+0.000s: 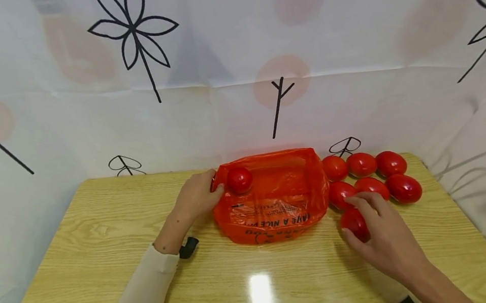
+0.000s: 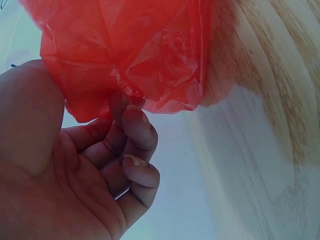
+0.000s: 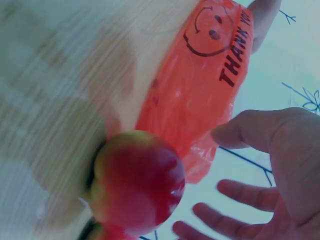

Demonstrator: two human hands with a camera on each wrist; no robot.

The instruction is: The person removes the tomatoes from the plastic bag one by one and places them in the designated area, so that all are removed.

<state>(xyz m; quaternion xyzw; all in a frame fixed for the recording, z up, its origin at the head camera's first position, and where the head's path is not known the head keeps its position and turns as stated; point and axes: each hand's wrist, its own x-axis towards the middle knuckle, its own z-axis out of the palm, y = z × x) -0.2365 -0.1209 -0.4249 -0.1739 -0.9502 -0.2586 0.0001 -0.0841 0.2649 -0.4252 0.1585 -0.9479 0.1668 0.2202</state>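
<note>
A red plastic bag (image 1: 275, 219) with printed lettering stands with its mouth spread, and one apple (image 1: 239, 180) shows inside at its left. My left hand (image 1: 195, 196) grips the bag's left rim; in the left wrist view the curled fingers (image 2: 137, 127) hold the crumpled film. To the right of the bag, my right hand (image 1: 385, 235) is over the nearest red apple (image 1: 354, 224), thumb and fingers on either side. The right wrist view shows this hand's fingers spread and apart, with a red and yellow-green apple (image 3: 140, 180) in front of them.
Several more red apples (image 1: 390, 163) lie in two rows on the wooden table (image 1: 99, 252), right beside the bag. A white cloth (image 1: 229, 117) with printed leaves and twigs hangs behind the table and along its sides.
</note>
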